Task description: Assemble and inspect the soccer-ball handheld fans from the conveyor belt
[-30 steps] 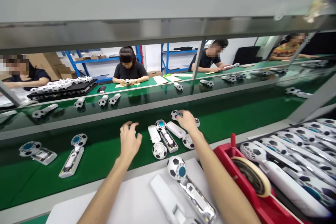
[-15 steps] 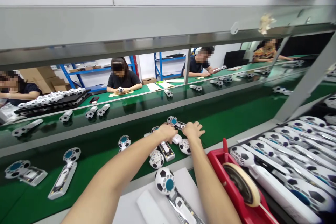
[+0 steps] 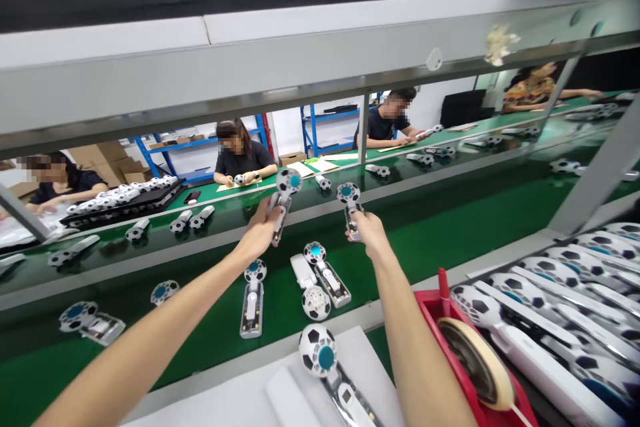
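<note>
Raised above the green belt [image 3: 210,340], my left hand [image 3: 263,227] grips a football-patterned device [image 3: 289,181] by its handle, with the ball end up. My right hand [image 3: 367,230] holds a second such device [image 3: 349,193] by the handle, also ball end up. Below them on the belt lie an open device with a clear handle [image 3: 334,283], a white cover with a ball end [image 3: 316,302] and another open device [image 3: 252,310]. Nearest to me, one more open device [image 3: 318,350] rests on a white sheet [image 3: 367,353].
A red tape dispenser [image 3: 430,320] stands right of my right forearm, beside a tray of many devices [image 3: 540,373]. A metal post [image 3: 363,130] and a low shelf [image 3: 300,60] are ahead. Several people sit across the belt.
Both hands have risen off the belt and moved apart, each now with a device. Devices on the belt have shifted, and the view has tilted slightly.
</note>
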`<state>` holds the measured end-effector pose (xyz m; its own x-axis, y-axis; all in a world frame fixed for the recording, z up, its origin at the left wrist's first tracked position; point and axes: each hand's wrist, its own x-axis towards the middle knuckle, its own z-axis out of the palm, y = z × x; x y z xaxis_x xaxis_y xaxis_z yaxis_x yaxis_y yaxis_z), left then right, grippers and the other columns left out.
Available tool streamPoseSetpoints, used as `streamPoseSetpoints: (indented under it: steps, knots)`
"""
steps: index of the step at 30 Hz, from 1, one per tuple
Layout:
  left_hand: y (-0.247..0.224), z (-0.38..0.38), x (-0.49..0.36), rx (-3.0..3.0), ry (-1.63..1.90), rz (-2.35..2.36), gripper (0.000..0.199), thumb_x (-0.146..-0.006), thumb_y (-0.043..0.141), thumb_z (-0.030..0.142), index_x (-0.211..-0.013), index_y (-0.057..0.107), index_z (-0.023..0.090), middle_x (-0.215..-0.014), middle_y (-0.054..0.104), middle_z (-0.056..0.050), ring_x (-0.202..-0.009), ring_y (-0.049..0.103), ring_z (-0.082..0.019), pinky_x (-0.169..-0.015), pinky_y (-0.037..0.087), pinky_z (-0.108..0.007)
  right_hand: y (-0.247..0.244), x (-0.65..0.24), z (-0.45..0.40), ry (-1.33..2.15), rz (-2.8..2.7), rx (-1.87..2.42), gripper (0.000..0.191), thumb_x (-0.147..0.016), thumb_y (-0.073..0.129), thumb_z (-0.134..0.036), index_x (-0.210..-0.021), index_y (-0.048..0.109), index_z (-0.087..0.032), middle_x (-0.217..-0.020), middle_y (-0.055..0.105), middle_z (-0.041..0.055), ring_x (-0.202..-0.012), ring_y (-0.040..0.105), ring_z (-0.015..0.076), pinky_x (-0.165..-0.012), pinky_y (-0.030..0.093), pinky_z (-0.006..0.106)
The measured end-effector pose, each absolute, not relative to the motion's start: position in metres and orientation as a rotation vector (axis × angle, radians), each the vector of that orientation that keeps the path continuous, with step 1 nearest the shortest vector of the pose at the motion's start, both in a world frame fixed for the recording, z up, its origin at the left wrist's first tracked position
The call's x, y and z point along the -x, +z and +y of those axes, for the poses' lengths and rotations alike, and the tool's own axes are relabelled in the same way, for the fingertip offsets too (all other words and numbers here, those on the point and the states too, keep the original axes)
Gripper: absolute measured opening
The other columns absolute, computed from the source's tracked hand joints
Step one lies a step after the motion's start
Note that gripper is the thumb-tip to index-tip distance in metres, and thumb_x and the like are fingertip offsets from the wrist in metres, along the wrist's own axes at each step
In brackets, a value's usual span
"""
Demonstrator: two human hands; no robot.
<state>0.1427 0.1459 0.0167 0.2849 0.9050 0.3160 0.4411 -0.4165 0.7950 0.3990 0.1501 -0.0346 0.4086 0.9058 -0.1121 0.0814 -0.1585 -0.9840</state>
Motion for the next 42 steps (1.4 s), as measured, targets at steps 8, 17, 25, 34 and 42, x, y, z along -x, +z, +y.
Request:
streamPoseSetpoints:
  steps: [8,17,25,34,42]
  knots:
    - [0.037,0.042,-0.128,-1.178,1.233,0.632,0.034,-0.087,0.057,0.023,-0.120,0.056,0.016,-0.119,0.066,-0.015,-0.070,0.066,-0.017,-0.061,0.057,-0.031,0.037,-0.337,0.084,1.270,-0.972,0.901,0.027,-0.079,0.052,-0.008,-0.106,0.053,-0.014,-0.092,0.072,0.0075,-0.072,0.074,0.0199,-0.070,0.064,0.036]
    - [0.040,0.001,-0.088,-0.750,1.179,-0.040,0.050,-0.090,0.055,0.018,-0.137,0.048,0.004,-0.121,0.069,-0.012,-0.071,0.067,-0.009,-0.048,0.056,-0.012,0.056,-0.306,0.032,1.918,-1.022,0.207,0.038,-0.075,0.064,-0.020,-0.113,0.066,-0.014,-0.114,0.074,0.0105,-0.077,0.076,0.0206,-0.064,0.064,0.028]
    - [0.045,-0.003,-0.086,-1.186,1.429,0.346,0.038,-0.089,0.060,0.015,-0.126,0.051,0.019,-0.122,0.067,-0.013,-0.074,0.072,-0.021,-0.061,0.061,-0.033,0.052,-0.282,0.018,1.439,-1.240,0.549,0.060,-0.075,0.063,-0.014,-0.131,0.046,-0.024,-0.093,0.074,0.0036,-0.063,0.071,0.0192,-0.054,0.059,0.029]
    - [0.043,0.001,-0.086,-1.345,1.571,0.478,0.067,-0.085,0.068,0.017,-0.141,0.033,0.026,-0.121,0.063,-0.012,-0.076,0.068,-0.018,-0.062,0.061,-0.032,0.038,-0.265,0.021,1.271,-1.366,0.569,0.078,-0.082,0.058,-0.014,-0.150,0.028,-0.035,-0.097,0.069,0.0015,-0.073,0.067,0.0186,-0.062,0.059,0.033]
    - [0.042,0.002,-0.082,-1.286,1.481,0.420,0.066,-0.085,0.068,0.013,-0.141,0.036,0.028,-0.121,0.064,-0.010,-0.076,0.070,-0.019,-0.066,0.062,-0.034,0.039,-0.270,0.026,1.385,-1.368,0.520,0.081,-0.081,0.064,-0.020,-0.152,0.027,-0.032,-0.098,0.071,0.0041,-0.074,0.071,0.0218,-0.064,0.060,0.036]
